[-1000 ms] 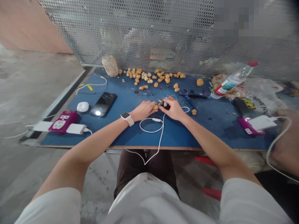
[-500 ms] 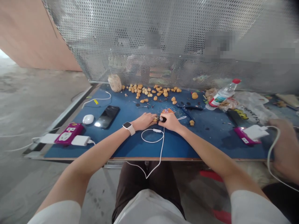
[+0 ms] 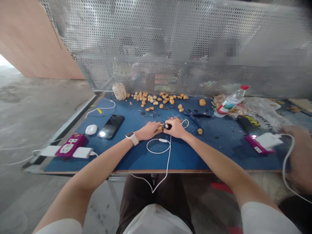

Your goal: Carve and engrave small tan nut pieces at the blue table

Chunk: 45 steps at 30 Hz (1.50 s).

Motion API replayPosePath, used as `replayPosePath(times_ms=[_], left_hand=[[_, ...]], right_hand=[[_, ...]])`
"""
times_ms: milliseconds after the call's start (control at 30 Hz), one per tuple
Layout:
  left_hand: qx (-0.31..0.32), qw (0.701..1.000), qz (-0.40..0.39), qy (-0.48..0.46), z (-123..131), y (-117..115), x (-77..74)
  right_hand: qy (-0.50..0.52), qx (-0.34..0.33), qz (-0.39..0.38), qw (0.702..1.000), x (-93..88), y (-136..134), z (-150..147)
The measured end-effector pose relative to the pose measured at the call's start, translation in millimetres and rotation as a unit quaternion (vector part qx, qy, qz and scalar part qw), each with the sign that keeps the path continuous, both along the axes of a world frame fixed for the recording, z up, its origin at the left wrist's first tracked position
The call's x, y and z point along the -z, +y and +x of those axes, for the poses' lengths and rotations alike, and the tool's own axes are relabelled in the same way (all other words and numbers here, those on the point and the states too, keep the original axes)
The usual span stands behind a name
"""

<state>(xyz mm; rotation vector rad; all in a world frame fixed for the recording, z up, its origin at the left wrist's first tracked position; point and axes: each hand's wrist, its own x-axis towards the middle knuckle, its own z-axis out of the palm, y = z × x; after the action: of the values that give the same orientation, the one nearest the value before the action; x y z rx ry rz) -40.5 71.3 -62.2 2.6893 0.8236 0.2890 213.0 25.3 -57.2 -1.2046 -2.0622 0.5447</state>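
Observation:
My left hand [image 3: 149,130], with a pale watch on its wrist, pinches a small tan lobed piece [image 3: 160,128] against the blue table. Closed round a small black handheld tool with a metal tip [image 3: 167,126] is my right hand [image 3: 177,129]. The tip meets or nearly meets the tan piece; fingers hide the exact contact. A white cable [image 3: 168,159] runs from beneath my right hand, loops on the table and drops over the front edge. Orange bits [image 3: 175,119] lie just behind my right hand.
Several tan lobed pieces [image 3: 148,97] lie along the mesh. A jar [image 3: 119,91], phone [image 3: 111,126], white case [image 3: 91,129] and purple power strip [image 3: 70,145] are left; a bottle [image 3: 229,103] and plastic bag [image 3: 264,110] right. Another person's blurred arm [image 3: 301,156] reaches in at right.
The view has shifted slightly, so the table sits lower in the picture. Both hands stay together at the same spot, with the tool and tan piece still held.

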Motion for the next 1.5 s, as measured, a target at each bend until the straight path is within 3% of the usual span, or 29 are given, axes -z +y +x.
replayPosePath(times_ms=[300, 533, 833, 1233, 1500], left_hand=[[-0.009, 0.998, -0.025, -0.05, -3.2, -1.7, -1.3], [-0.007, 1.0, -0.012, -0.023, -4.9, -6.0, -5.2], [0.01, 0.999, -0.022, -0.028, -8.8, -4.6, -9.2], [0.009, 0.999, 0.022, 0.036, -4.4, -13.2, -12.0], [0.018, 0.998, 0.046, 0.04, -3.3, -13.7, -11.7]], right_hand=[[0.048, 0.022, 0.031, 0.998, -1.0, -6.4, 0.6], [0.07, 0.015, 0.027, 0.997, -4.3, -10.8, 0.8], [0.136, -0.056, -0.093, 0.985, -8.1, -9.8, 4.4], [0.147, -0.045, -0.133, 0.979, -2.0, -10.5, -2.2], [0.132, -0.053, -0.125, 0.982, -8.9, -12.2, -7.3]])
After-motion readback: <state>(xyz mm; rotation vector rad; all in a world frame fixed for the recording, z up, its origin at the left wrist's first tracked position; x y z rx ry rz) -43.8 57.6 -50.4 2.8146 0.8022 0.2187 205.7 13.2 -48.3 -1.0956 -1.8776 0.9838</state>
